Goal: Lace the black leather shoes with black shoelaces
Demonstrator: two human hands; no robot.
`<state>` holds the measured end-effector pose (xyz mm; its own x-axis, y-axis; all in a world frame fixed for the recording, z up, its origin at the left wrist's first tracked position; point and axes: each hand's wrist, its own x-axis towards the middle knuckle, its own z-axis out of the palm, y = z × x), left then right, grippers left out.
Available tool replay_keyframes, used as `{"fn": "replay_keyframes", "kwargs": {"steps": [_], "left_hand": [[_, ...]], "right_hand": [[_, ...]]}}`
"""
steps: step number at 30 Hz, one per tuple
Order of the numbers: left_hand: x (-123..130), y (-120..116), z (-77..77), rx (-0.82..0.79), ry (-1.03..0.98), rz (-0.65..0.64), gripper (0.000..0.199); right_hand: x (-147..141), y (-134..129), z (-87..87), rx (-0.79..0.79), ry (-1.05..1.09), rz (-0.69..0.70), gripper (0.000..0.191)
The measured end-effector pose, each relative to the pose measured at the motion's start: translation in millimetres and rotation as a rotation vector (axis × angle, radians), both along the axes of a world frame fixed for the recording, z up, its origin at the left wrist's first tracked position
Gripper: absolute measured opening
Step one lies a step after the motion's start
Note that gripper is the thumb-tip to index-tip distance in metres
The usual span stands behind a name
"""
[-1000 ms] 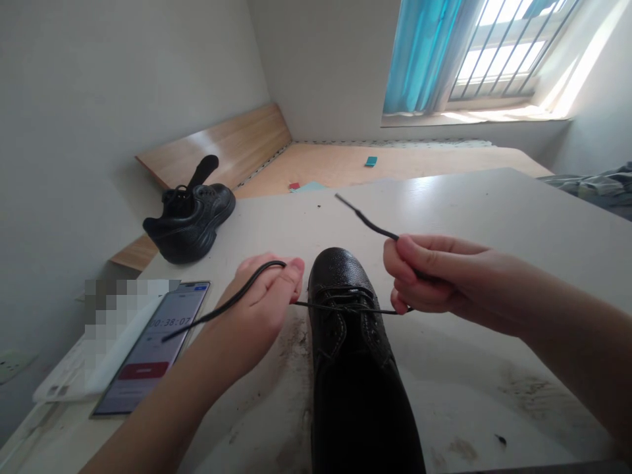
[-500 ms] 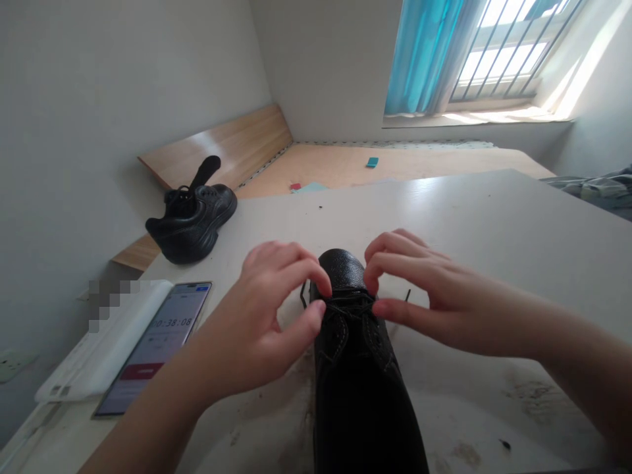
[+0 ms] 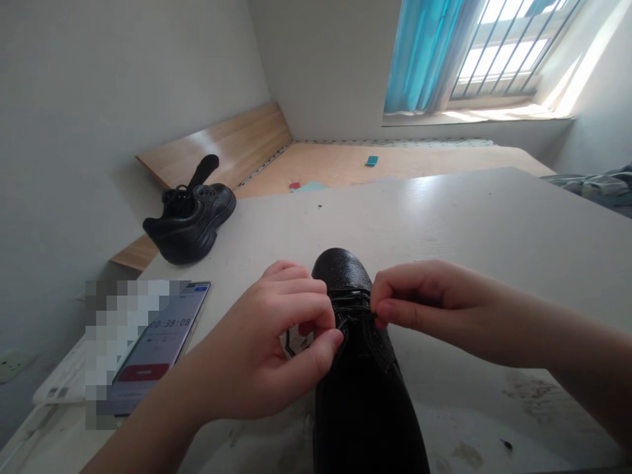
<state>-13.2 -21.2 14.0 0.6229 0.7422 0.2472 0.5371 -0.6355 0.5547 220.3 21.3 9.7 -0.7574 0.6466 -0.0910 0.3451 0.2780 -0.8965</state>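
Observation:
A black leather lace-up shoe rests on the white table with its toe pointing away from me. Dark shoelaces cross its front. On the shoe's left side, my left hand pinches a lace between thumb and forefinger. My right hand is closed at the opposite side, its fingertips gripping lace by the eyelets. Part of a lace loop shows beneath my left fingers. Most of the lace inside each grip is hidden.
Another black shoe stands at the table's far left edge. Nearer, a phone displaying a timer leans on a white object, partly blurred out. Beyond the white table lies a wooden surface with small items.
Both hands have closed on the laces. My left thumb and forefinger have shifted slightly right and nearer to me; my right fingers have folded together.

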Motion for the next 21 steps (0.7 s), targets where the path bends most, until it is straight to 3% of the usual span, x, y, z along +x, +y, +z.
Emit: {"fn": "replay_keyframes", "kwargs": {"steps": [7,12,17,21], "left_hand": [[-4.8,3.1,-0.2,-0.051,0.056,0.009,0.027],[-10.0,6.5,-1.1,-0.278,0.035,0.008,0.03],[-14.5,9.1,-1.1,-0.601,-0.211,-0.003,0.039],[-14.2,9.7,-3.9,-0.648,-0.43,-0.009,0.033]], "right_hand": [[12.3,16.5,0.9,-0.02,-0.144,0.162,0.03],[13.8,18.3,-0.5,-0.027,-0.191,0.197,0.035],[17.9,22.9,1.9,-0.131,0.014,0.176,0.034],[15.5,22.4,-0.8,-0.228,0.248,0.139,0.023]]}}
